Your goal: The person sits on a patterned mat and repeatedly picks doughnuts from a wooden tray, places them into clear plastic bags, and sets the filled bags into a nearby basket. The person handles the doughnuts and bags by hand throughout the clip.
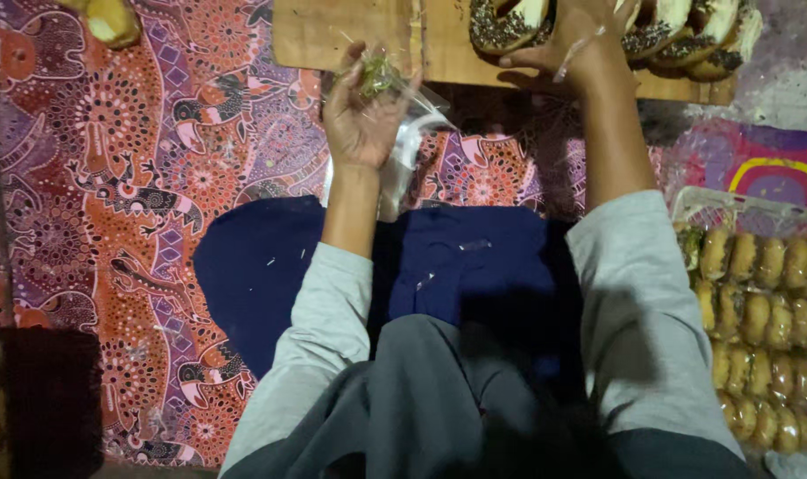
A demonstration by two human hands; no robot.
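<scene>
Your left hand is cupped palm up, fingers pinched together on a tuft of green sprinkles, just above a clear plastic bag. Your right hand rests on the wooden board, fingers spread across the sprinkle-topped doughnuts; whether it grips 1 you cannot tell. A clear tray of plain doughnuts sits at your right, on the patterned cloth. The board's far edge is cut off, and your arms hide part of the bag.

Left hand pinches sprinkles, seemingly.
</scene>
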